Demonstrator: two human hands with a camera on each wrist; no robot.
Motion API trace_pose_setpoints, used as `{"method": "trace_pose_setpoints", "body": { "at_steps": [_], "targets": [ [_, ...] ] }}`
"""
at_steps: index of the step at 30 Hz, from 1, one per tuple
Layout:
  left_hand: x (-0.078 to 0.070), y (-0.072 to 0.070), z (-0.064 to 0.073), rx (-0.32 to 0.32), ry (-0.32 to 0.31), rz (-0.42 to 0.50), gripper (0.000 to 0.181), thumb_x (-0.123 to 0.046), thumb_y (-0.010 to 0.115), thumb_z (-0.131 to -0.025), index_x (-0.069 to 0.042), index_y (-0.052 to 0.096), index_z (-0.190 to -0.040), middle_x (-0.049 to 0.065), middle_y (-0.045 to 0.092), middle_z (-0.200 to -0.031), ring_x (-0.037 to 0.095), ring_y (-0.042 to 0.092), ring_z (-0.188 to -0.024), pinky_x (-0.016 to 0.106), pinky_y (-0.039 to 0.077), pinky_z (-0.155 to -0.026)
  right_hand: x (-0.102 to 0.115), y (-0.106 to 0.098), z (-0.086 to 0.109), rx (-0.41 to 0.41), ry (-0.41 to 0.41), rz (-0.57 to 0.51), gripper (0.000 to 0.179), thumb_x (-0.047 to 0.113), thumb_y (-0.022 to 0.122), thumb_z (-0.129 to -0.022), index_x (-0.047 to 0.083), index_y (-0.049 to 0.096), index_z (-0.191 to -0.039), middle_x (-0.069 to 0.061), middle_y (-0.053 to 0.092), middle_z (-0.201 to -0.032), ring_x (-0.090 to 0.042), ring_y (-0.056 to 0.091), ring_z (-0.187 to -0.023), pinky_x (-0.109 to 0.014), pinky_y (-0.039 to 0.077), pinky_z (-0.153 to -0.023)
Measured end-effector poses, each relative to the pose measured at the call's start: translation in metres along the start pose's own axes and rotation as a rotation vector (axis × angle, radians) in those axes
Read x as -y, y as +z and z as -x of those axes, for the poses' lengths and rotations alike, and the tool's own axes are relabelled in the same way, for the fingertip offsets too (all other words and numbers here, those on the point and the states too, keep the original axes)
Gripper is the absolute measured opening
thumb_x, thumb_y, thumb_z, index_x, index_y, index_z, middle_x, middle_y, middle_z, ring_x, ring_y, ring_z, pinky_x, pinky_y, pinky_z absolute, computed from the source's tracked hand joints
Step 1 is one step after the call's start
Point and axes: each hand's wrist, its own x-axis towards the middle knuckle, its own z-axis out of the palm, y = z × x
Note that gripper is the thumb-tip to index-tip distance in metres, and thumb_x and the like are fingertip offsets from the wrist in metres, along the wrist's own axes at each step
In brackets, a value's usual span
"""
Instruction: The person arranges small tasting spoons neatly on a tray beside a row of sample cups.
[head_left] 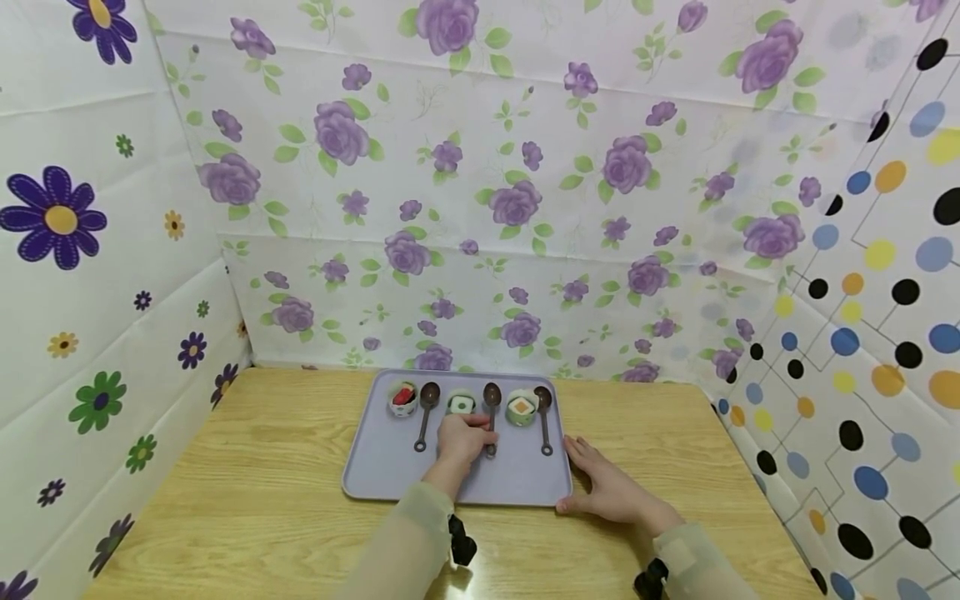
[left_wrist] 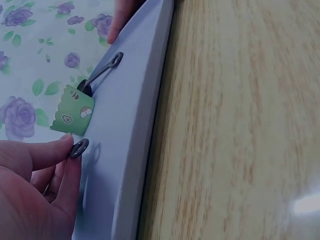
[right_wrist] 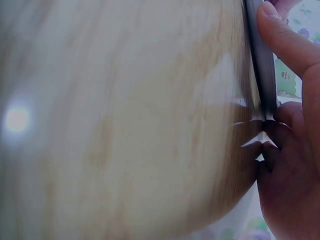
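Note:
My left hand (head_left: pixel 461 440) pinches the looped handle end of the middle brown spoon (head_left: pixel 492 395) between thumb and fingers. This spoon lies between the middle cup (head_left: pixel 461 403), topped by a white piece with a green dot, and the green paper cup (head_left: pixel 521 416), topped by a white piece with an orange diamond. My right hand (head_left: pixel 609 483) holds the lilac tray (head_left: pixel 390 479) at its front right corner, thumb by the front edge and fingers along the right side. In the left wrist view the spoon's handle loop (left_wrist: pixel 79 148) shows at the fingertips.
A second brown spoon (head_left: pixel 427 408) and a patterned paper cup with something red (head_left: pixel 402 398) are at the tray's left. A third spoon (head_left: pixel 545 421) lies near its right edge. The wooden table (head_left: pixel 277 467) meets flower-printed sheeting behind and dotted sheeting at right.

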Motion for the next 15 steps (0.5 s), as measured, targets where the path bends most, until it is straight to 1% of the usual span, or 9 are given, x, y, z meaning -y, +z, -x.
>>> {"method": "trace_pose_setpoints", "body": {
  "at_steps": [3,6,12,15],
  "targets": [
    [0.0021,0.0013,-0.0016,-0.024,0.001,-0.049,0.03,0.01,0.091,-0.073,0.0,0.084,-0.1,0.01,0.08,-0.091,0.023,0.074,-0.093,0.04,0.061,-0.091,-0.0002,0.0,-0.0002,0.002,0.004,0.001,0.12,0.066,0.08,-0.087,0.009,0.017,-0.172,-0.019,0.013,-0.177,-0.043,0.007,-0.163,-0.069,0.017,-0.125],
    [0.0042,0.0022,-0.0033,-0.033,0.01,-0.075,0.028,0.009,0.092,-0.073,-0.001,0.084,-0.098,0.008,0.08,-0.089,0.024,0.075,-0.094,0.043,0.06,-0.093,-0.0008,0.0003,-0.0001,0.001,0.009,0.002,0.12,0.066,0.08,-0.087,0.009,0.017,-0.172,-0.018,0.013,-0.177,-0.043,0.007,-0.163,-0.07,0.018,-0.125],
    [0.0058,0.0033,-0.0045,-0.042,0.014,-0.096,0.027,0.009,0.092,-0.073,-0.001,0.084,-0.097,0.006,0.08,-0.087,0.023,0.076,-0.093,0.042,0.061,-0.091,-0.0003,0.0001,-0.0003,0.003,0.014,-0.004,0.12,0.066,0.08,-0.087,0.011,0.017,-0.172,-0.017,0.012,-0.178,-0.042,0.007,-0.163,-0.07,0.017,-0.125],
    [0.0046,0.0036,-0.0037,-0.047,0.026,-0.132,0.027,0.008,0.093,-0.073,-0.002,0.084,-0.096,0.005,0.079,-0.086,0.022,0.075,-0.089,0.041,0.062,-0.088,0.0002,0.0002,-0.0004,0.002,0.015,-0.001,0.12,0.066,0.08,-0.087,0.011,0.017,-0.172,-0.017,0.012,-0.178,-0.042,0.007,-0.163,-0.069,0.017,-0.125]
  ]
}}
